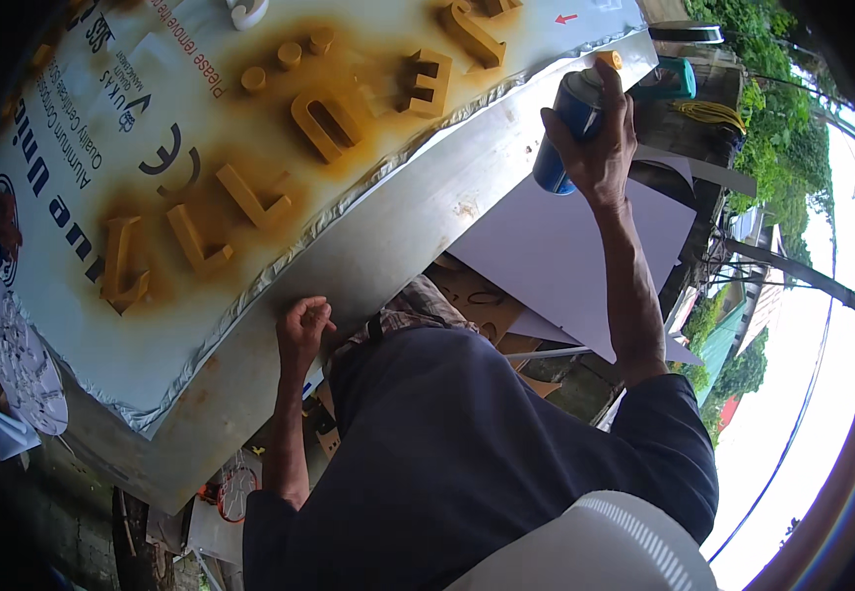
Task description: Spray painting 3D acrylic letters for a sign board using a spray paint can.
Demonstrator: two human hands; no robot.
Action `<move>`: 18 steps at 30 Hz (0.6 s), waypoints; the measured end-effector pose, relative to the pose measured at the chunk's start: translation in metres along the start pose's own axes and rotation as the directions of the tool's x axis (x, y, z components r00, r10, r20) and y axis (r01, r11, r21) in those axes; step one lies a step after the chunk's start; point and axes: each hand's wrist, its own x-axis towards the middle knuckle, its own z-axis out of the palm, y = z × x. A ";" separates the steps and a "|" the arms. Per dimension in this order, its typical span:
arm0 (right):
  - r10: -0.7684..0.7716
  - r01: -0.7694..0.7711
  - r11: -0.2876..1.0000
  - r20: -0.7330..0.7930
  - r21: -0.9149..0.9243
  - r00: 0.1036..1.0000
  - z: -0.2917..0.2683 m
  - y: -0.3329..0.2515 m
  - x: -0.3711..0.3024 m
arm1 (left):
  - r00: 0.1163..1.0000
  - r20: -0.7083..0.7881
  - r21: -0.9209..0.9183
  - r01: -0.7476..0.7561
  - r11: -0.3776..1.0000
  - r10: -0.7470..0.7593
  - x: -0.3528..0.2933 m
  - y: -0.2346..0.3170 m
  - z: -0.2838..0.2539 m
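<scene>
My right hand (600,148) is wrapped round a blue spray can (556,163), held over the table's edge at the right. A finger reaches up to the can's yellow-orange top (609,61). Gold-painted block letters (324,128) stand in a row on a white printed sheet (290,49), with brownish-gold overspray around them. Two small round gold pieces (290,54) sit beside the letters. My left hand (304,330), apart from the letters, rests near the table's front edge with its fingers curled in; nothing shows in them.
The sheet's crumpled silvery edge (240,305) runs along the bare metal table border (388,241). A round white tray of small pieces (24,355) lies at the left. White panels (575,256) and brown cut-out boards lean below the table. A yellow cord coil (711,115) is at the right.
</scene>
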 end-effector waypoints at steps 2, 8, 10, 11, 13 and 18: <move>-0.022 0.024 0.999 0.068 -0.026 0.997 0.014 0.006 0.017 | 1.000 0.002 -0.038 -0.004 0.999 0.004 0.002 -0.017 -0.003; -0.125 0.151 0.970 0.140 -0.190 0.982 0.058 0.058 0.074 | 0.999 -0.016 -0.036 -0.033 0.999 0.033 0.003 -0.013 0.004; -0.117 0.151 0.965 0.162 -0.213 0.980 0.065 0.072 0.091 | 1.000 -0.009 -0.019 -0.021 1.000 0.021 0.000 -0.012 0.003; -0.160 0.184 0.965 0.132 -0.189 0.978 0.067 0.079 0.096 | 1.000 -0.021 0.003 -0.007 1.000 0.007 -0.001 -0.011 0.005; -0.205 0.219 0.963 0.099 -0.159 0.974 0.073 0.078 0.106 | 0.999 -0.039 0.027 0.008 1.000 -0.007 -0.001 -0.009 0.006; 0.045 -0.054 0.990 0.073 0.128 0.996 0.064 0.055 0.096 | 0.996 -0.080 0.036 0.046 0.998 -0.043 -0.003 -0.012 0.010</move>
